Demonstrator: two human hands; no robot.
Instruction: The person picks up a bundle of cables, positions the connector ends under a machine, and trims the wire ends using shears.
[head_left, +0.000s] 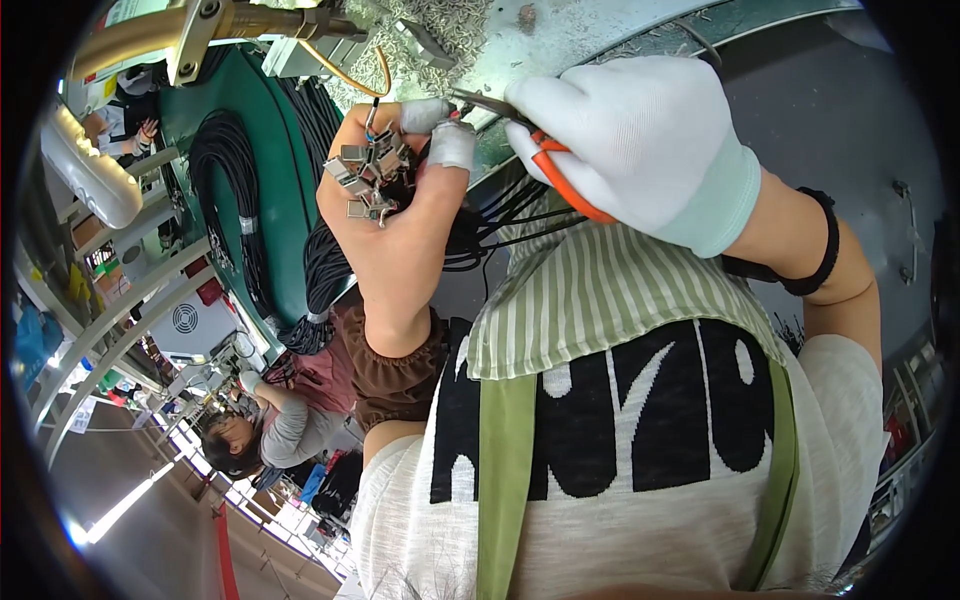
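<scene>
My left hand (392, 225) is bare, with white tape on two fingertips, and grips a bunch of small metal connectors (366, 172) on the ends of black cables (490, 222). My right hand (640, 140) wears a white glove and holds orange-handled pliers (560, 170). The plier tips (468, 99) reach toward the taped fingertips and one thin wire sticking up from the bunch. The cables trail from my left hand across my striped apron.
Coils of black cable (225, 190) lie on a green bench (275, 215) at the left. A pile of small metal parts (440, 35) covers the pale surface at the top. A brass-coloured arm (200, 25) hangs top left. Another person (260, 425) sits lower left.
</scene>
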